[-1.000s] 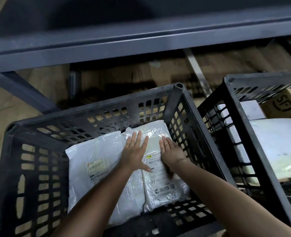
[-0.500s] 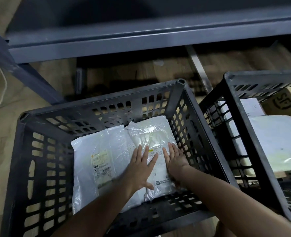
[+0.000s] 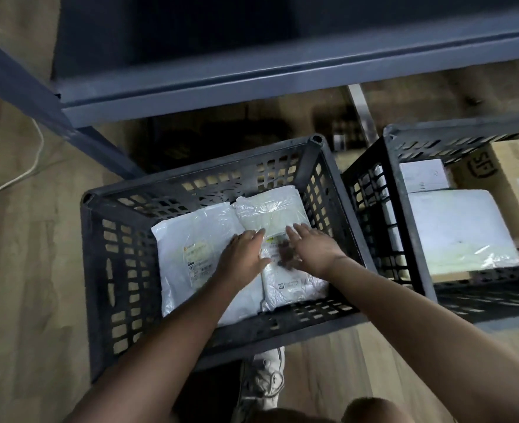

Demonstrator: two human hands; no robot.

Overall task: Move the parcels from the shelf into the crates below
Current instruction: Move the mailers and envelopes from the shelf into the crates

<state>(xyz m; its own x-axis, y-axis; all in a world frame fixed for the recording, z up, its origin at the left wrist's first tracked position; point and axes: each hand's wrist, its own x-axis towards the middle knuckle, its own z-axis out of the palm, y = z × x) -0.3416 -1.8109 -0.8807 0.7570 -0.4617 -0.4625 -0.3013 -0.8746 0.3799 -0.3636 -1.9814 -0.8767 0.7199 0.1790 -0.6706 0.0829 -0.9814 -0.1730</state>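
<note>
Two parcels lie flat, side by side, on the bottom of a black lattice crate (image 3: 203,172) that stands on the wood floor (image 3: 23,300) under the edge of a grey-blue metal shelf (image 3: 252,77). The left parcel (image 3: 185,239) is a smooth white plastic mailer with a printed label on its top face. The right parcel (image 3: 270,209) is a crinkled, glossy, see-through bag over a pale cream content, with a label and a small logo print nearer the person. Its far end lies near the crate's far right corner. The two parcels touch along their long edges.

The left hand (image 3: 246,257) is released, its fingers straight and together, palm down over the seam between the parcels. The right hand (image 3: 310,248) is also released and holds nothing. Its fingers are spread, palm down over the right parcel. It is blurred, so whether it presses the bag or hangs just above cannot be told.

A second crate (image 3: 406,209) stands just to the right, holding a white bag (image 3: 456,230), a small white box (image 3: 423,177) and a cardboard box (image 3: 502,166). A pale shoe (image 3: 264,383) shows by the near wall of the first crate.
</note>
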